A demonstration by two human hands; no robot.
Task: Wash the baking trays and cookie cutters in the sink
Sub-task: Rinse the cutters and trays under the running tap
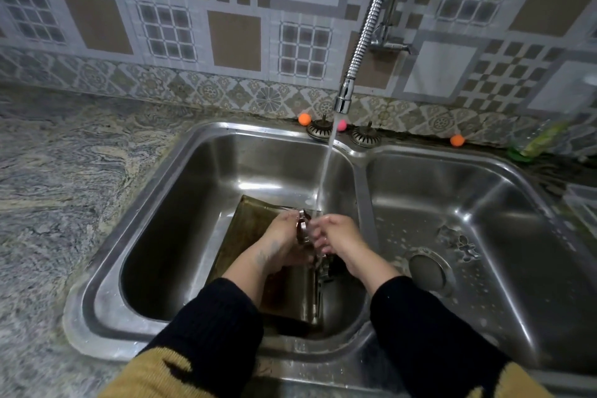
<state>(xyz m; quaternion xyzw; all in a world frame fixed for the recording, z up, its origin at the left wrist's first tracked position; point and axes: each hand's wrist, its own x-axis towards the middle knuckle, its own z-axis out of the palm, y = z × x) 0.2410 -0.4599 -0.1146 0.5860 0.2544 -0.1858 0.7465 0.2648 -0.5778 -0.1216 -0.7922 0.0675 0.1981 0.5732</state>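
We stand at a marbled stone counter that carries a double steel sink, backed by a wall of patterned tiles. A coiled tap hose hangs over the divider and sends a stream of water into the left basin. There, a darkened baking tray leans tilted with its far edge toward the back wall, leaving open steel to its left. Above it our left hand curls round a metal cookie cutter under the stream, and our right hand pinches it from the other side, fingers bent. More cutters lie in the basin just below our wrists. In the right basin a cutter rests beside the drain. Two strainer plugs and small orange balls sit on the back rim.
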